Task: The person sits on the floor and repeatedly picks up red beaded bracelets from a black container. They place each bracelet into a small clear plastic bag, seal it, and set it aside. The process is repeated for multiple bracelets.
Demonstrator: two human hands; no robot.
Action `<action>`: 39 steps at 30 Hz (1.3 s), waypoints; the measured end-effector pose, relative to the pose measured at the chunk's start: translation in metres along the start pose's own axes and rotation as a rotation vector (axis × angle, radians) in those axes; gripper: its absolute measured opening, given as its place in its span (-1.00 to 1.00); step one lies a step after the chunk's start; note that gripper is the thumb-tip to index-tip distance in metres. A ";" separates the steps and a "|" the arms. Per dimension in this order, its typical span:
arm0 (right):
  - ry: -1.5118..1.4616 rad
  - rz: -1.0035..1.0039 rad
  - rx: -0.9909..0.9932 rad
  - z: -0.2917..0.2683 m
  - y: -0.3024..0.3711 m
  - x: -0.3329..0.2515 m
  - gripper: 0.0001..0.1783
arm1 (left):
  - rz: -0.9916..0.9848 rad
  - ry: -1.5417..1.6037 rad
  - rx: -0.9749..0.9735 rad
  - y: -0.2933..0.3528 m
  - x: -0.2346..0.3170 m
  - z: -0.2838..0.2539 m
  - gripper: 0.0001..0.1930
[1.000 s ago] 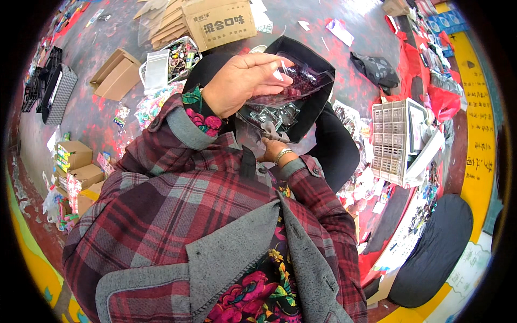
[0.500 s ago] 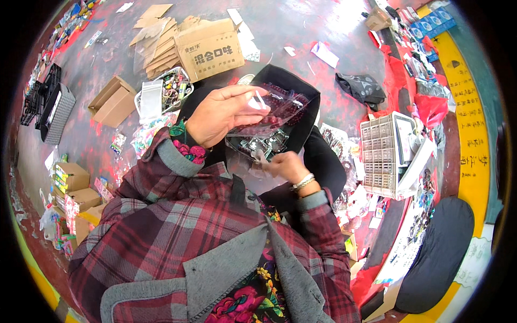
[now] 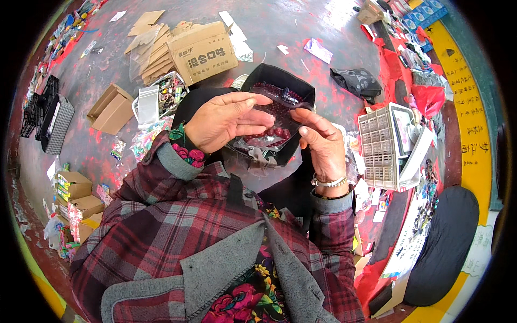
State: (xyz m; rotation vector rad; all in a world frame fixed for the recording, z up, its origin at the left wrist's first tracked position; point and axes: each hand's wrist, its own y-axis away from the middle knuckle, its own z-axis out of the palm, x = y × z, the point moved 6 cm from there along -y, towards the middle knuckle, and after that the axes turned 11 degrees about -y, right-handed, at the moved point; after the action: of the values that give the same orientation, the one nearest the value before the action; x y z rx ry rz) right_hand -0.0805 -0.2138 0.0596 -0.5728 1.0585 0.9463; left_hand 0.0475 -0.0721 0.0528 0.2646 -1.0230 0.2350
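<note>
A black open box (image 3: 258,76) rests between my knees, with strings of dark red beads (image 3: 280,110) inside. Over it, a clear plastic bag (image 3: 249,141) stretches between my hands. My left hand (image 3: 229,121) grips its left side, palm turned toward the box. Thumb and fingertips of my right hand (image 3: 324,144) are pinched at the bag's right edge. Some red beads (image 3: 277,134) show beneath or inside the bag; I cannot tell which. Crumpled clear plastic (image 3: 262,159) hangs at the box's near edge.
To the left stand a basket of small items (image 3: 171,94) and an open carton (image 3: 111,109). A large cardboard box (image 3: 202,54) with flattened cardboard is beyond. On the right are a white crate (image 3: 377,148), a dark bag (image 3: 358,83) and a black oval pad (image 3: 442,245).
My right hand has risen from the crumpled plastic at the box's near edge to the bag's right side. My left hand has stayed near the same place and turned slightly.
</note>
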 end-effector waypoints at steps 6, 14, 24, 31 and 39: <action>0.064 -0.057 0.062 -0.003 0.004 -0.001 -0.84 | -0.002 -0.026 -0.012 0.002 0.001 0.002 -0.64; 0.041 -0.095 0.043 0.002 0.008 -0.006 -0.84 | 0.108 -0.085 -0.022 0.001 0.003 -0.002 -0.70; 0.005 -0.050 0.072 -0.001 0.010 -0.004 -0.84 | 0.115 -0.220 0.033 -0.001 0.003 -0.002 -0.80; 0.086 -0.201 0.047 0.000 0.013 -0.015 -0.85 | 0.137 -0.238 0.056 0.000 0.009 0.002 -0.79; 0.087 -0.173 0.040 0.006 0.019 -0.023 -0.85 | 0.130 -0.255 -0.041 0.004 0.017 0.009 -0.74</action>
State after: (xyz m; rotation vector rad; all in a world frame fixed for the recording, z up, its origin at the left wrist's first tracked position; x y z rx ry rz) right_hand -0.0984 -0.2078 0.0843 -0.6664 1.0846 0.7534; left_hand 0.0472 -0.0700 0.0728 0.1934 -1.2980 0.3028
